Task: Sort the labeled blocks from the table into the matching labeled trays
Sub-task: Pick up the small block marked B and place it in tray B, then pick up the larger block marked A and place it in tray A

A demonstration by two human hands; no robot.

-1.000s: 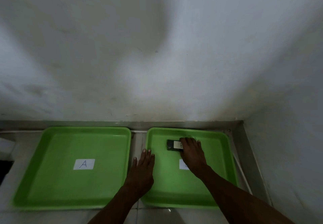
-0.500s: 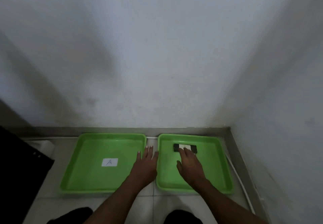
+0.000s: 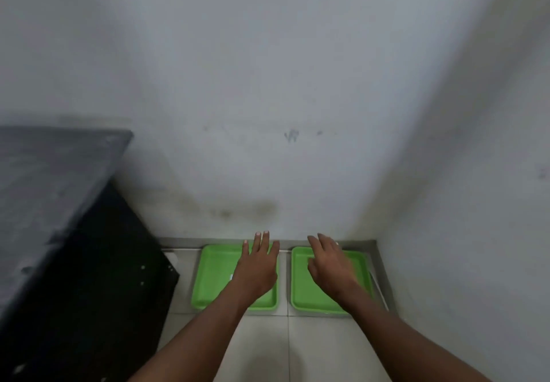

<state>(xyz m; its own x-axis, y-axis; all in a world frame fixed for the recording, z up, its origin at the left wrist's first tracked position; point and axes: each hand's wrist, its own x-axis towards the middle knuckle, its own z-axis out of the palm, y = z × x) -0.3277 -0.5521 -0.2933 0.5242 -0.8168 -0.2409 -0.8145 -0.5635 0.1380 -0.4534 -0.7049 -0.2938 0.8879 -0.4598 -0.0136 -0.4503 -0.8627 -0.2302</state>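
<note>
White wall [image 3: 268, 84] fills most of view, pale tile floor [image 3: 312, 349] below. Big dark table [image 3: 44, 179] far off past left hand's side. Left hand [image 3: 258, 265] spread flat, fingers apart, holding nothing, over left green tray [image 3: 209, 280]; bit of white label peeks out beside it. Right hand [image 3: 330, 265] loose, fingers uncurled, holding nothing, over right green tray [image 3: 303, 295]. Trays side by side, small gap between. Block hidden behind right hand, can't tell where.
</note>
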